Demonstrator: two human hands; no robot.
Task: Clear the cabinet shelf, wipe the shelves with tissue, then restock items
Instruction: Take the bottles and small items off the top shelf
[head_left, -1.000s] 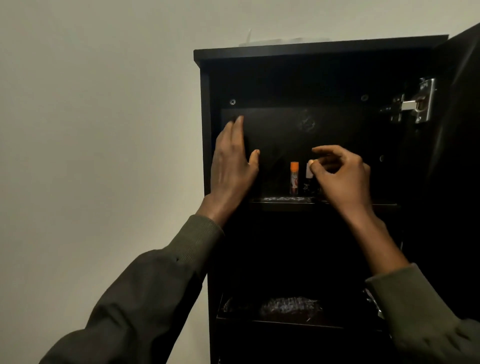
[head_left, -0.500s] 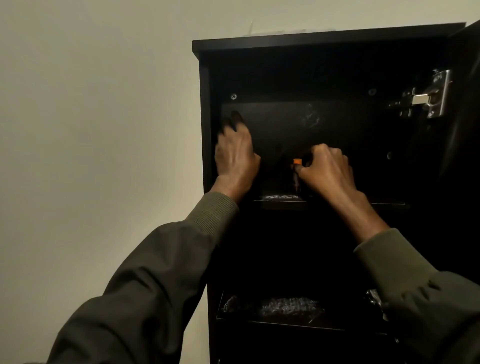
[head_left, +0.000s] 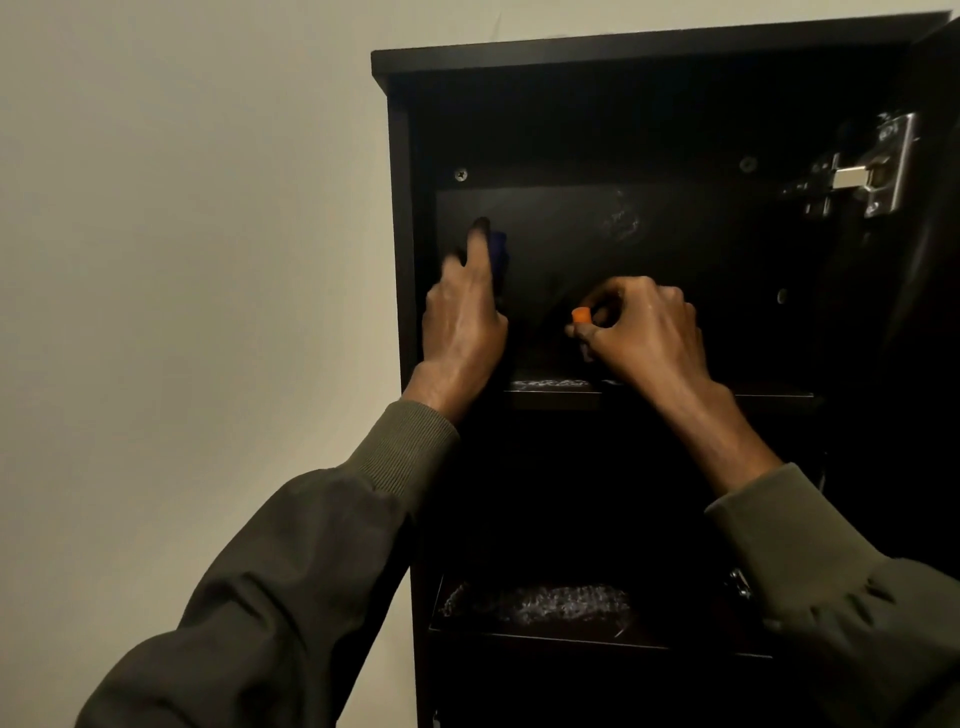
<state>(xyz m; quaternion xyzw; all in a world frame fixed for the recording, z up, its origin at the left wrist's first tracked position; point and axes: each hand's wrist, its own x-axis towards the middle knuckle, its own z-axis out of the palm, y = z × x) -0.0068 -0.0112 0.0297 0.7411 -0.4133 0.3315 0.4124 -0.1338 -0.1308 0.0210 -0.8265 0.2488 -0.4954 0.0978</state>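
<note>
Orange-capped tube (head_left: 581, 315) pinched in my right hand (head_left: 644, 332): clearing; lift next. Left hand (head_left: 462, 322) seemingly grasps something dark.

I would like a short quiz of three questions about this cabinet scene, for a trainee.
1. True or false: the right hand grips the small orange-capped tube.
2. Which hand reaches beside the dark blue object at the black wooden cabinet wall? A left B right
3. Fill in: the silver metal hinge sits at the upper ____ side.

Key: 1 true; 2 A; 3 right.
</note>
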